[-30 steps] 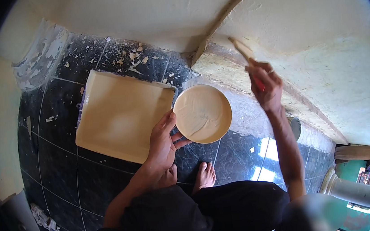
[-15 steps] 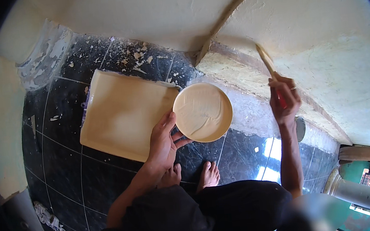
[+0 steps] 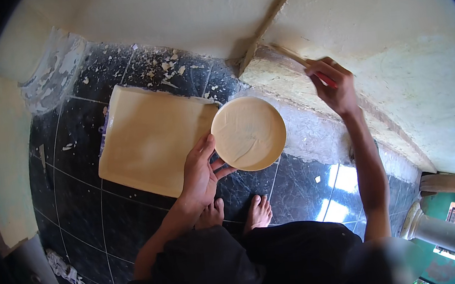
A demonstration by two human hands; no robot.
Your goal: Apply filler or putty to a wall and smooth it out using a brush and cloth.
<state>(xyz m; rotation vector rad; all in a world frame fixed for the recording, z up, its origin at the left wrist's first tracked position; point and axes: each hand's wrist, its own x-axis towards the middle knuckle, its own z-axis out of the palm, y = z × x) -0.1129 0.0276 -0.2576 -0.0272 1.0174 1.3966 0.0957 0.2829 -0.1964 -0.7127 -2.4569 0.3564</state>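
My left hand [image 3: 201,169] grips the edge of a round shallow dish [image 3: 249,134], thumb over the rim and fingers beneath. Cream paint coats the inside of the dish. In my right hand [image 3: 334,83] is a paintbrush [image 3: 301,60] with a reddish handle, its bristle end pointing left against the lower wall, just above the ledge [image 3: 282,78]. Whether the bristle tip touches the wall is hard to make out. Below and left of the dish lies a rectangular paint tray [image 3: 155,136], its inside covered with the same cream colour.
Black tiles [image 3: 74,158] cover the floor, with flakes of old paint [image 3: 167,68] along the far wall. A crumpled cloth [image 3: 69,275] lies at the lower left. My bare feet [image 3: 258,212] stand close to the tray. The right wall [image 3: 407,56] is cream and patchy.
My right hand has swung the brush left and slightly up along the lower wall. It now points more sideways. The dish in my left hand has barely shifted.
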